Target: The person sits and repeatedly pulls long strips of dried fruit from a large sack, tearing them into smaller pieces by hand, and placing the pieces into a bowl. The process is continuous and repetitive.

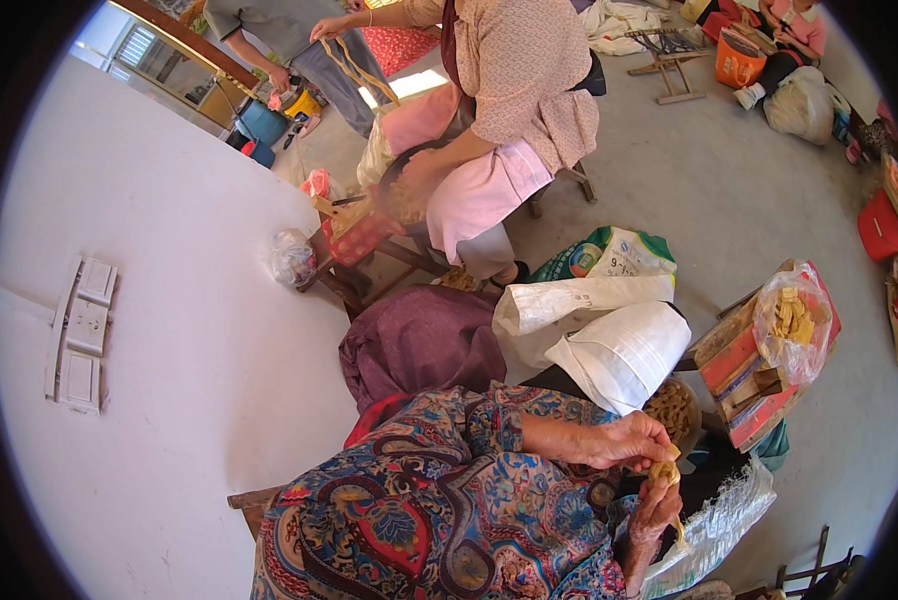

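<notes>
Both hands are engaged on one item. The left hand (pixel 624 440) pinches the upper end of a yellow strip (pixel 666 470) between thumb and fingertips; the right hand (pixel 654 512) is closed around its lower part, and a loose tail hangs beneath. The exact fold is too small to tell. The strip is held in the air, off the lower left edge of the red-and-wood bench (pixel 764 428). Beside that edge is a bowl of tan pieces (pixel 672 410); a clear bag of yellow pieces (pixel 793 318) rests toward the bench's upper right corner.

Assessment: the step appears to be fingertip shaping of the strip. Good practice calls for the right hand to act as a firm anchor while the left works in small, even pulls. The tail is best kept flat, untwisted and clear of the white plastic sheet (pixel 724 515). Excess pinch pressure could split the strip; slack could loosen it.
</notes>
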The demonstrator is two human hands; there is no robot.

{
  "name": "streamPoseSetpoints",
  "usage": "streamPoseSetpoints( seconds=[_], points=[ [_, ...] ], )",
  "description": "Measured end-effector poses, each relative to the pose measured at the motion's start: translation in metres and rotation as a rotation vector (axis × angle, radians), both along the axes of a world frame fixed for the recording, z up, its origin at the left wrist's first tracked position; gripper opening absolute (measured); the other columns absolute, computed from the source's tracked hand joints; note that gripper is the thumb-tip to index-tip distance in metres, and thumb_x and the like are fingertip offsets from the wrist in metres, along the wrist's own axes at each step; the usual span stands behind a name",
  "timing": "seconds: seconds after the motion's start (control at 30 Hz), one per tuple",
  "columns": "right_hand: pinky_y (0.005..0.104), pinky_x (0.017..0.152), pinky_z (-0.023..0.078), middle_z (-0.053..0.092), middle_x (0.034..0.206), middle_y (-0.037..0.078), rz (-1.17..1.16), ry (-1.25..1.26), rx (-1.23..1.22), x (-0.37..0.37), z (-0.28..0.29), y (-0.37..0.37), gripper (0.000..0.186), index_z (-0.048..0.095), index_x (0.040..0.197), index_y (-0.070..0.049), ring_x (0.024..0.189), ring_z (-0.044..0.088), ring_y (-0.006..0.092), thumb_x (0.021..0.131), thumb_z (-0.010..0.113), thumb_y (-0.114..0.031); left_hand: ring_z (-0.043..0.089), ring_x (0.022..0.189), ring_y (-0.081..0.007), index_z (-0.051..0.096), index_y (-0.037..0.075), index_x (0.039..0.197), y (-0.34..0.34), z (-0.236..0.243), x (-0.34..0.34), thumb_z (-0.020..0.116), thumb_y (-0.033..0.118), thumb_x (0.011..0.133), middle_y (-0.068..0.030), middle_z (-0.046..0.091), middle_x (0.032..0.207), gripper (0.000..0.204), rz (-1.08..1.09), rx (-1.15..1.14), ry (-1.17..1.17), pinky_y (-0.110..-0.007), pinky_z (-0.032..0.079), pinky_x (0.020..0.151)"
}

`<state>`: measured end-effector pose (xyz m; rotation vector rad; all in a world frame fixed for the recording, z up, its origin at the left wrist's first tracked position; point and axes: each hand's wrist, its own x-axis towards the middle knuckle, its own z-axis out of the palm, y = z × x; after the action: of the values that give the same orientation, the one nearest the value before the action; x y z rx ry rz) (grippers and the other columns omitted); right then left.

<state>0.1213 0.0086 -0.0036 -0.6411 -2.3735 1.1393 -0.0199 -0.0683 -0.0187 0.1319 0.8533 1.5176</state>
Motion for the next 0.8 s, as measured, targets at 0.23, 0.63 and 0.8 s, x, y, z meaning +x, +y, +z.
streamPoseSetpoints(
  seconds=[0.23,0.63,0.8],
  points=[
    [0.0376,0.045,0.038,0.055,0.059,0.013,0.007,-0.104,-0.195,0.002,0.0,-0.002,0.032,0.056,0.09,0.005,0.049,0.055,0.032,0.093,0.041,-0.023,0.057,0.056,-0.0069,0.061,0.0,0.082,-0.001,0.001,0.003,0.071,0.017,0.079,-0.0058,0.064,0.072,0.02,0.106,-0.054,0.247,-0.019,0.046,0.049],
    [0.0314,0.042,0.03,0.044,0.053,0.006,-0.055,0.018,-0.264,-0.009,0.014,-0.004,0.034,0.056,0.098,0.004,0.044,0.039,0.0134,0.096,0.038,-0.024,0.059,0.075,-0.0145,0.065,-0.004,0.09,0.001,0.032,-0.011,0.063,0.017,0.083,-0.0079,0.062,0.079,0.022,-0.109,0.23,0.805,-0.026,0.046,0.065],
    [0.0287,0.041,0.03,0.044,0.052,0.005,-0.065,-0.053,-0.36,-0.002,0.02,-0.006,0.035,0.056,0.098,0.005,0.044,0.039,0.0115,0.096,0.037,-0.025,0.06,0.074,-0.0193,0.064,-0.004,0.089,0.004,0.032,-0.012,0.061,0.013,0.081,-0.0097,0.061,0.077,0.019,-0.144,0.284,0.9,-0.03,0.046,0.065]
  ],
)
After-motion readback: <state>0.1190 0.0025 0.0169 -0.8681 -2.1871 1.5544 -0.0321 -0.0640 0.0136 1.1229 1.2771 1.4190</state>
